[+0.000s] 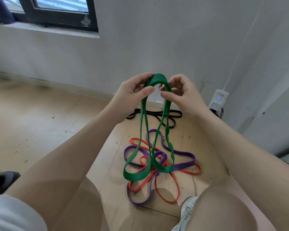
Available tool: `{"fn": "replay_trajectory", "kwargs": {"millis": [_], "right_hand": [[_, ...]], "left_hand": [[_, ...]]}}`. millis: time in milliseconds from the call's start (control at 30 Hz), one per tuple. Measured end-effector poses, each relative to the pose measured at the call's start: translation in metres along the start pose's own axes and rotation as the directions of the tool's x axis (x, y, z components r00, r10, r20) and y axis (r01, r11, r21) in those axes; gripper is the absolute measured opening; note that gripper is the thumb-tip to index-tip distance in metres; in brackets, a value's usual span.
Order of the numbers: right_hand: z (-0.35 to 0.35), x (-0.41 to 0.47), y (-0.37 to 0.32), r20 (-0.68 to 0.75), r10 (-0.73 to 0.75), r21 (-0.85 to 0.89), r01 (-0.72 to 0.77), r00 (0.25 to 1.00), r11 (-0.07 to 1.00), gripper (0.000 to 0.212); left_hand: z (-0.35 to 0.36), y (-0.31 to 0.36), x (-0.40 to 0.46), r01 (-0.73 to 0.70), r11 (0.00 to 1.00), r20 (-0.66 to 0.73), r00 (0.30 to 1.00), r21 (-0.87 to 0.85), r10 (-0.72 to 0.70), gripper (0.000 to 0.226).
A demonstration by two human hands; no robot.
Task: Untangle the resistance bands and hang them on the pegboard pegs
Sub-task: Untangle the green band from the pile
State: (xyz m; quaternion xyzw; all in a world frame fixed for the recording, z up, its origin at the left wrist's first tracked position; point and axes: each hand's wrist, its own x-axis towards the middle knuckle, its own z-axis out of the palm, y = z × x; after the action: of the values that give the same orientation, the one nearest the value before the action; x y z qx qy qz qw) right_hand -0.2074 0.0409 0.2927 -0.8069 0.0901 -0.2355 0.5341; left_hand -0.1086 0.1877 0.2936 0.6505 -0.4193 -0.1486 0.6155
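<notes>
A green resistance band (pixel 157 79) is held up in front of me, its top bend pinched between both hands. My left hand (pixel 132 90) grips its left side and my right hand (pixel 182 94) pinches its right side. The band's strands hang down twisted, and its lower loops (pixel 135 175) dangle over the floor. Beneath them a purple band (pixel 184 155) and an orange band (pixel 167 194) lie tangled together on the wooden floor. A black band (pixel 172 114) lies farther off, near the wall. No pegboard is in view.
I crouch on a wooden floor (pixel 40 122) facing a white wall (pixel 157 39). A white charger with a blue light (pixel 219 98) sits at the wall's base on the right. A dark window frame (pixel 60 15) is at top left. My shoe (pixel 188 212) is near the bands.
</notes>
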Motion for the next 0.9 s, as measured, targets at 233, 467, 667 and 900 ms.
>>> {"fn": "replay_trajectory", "kwargs": {"millis": [233,467,667,900], "right_hand": [[0.005,-0.006,-0.002,-0.053,0.013,0.043,-0.01,0.999,0.999,0.018],[0.023,-0.015,-0.006,-0.191,0.065,0.227,-0.02,0.98,0.974,0.019],[0.031,-0.026,0.002,-0.143,0.054,0.365,0.002,0.988,0.931,0.023],[0.044,-0.043,0.008,-0.06,-0.006,0.25,0.021,0.998,0.968,0.051]], "left_hand": [[0.014,-0.002,-0.007,0.021,0.997,-0.05,0.998,-0.072,-0.025,0.039],[0.027,-0.001,-0.008,-0.003,0.978,-0.24,0.97,-0.211,-0.048,0.029],[0.028,-0.013,-0.012,-0.039,0.986,-0.22,0.975,-0.162,0.003,0.017],[0.026,-0.022,-0.02,-0.029,0.999,-0.203,0.979,-0.041,0.02,0.036]]}}
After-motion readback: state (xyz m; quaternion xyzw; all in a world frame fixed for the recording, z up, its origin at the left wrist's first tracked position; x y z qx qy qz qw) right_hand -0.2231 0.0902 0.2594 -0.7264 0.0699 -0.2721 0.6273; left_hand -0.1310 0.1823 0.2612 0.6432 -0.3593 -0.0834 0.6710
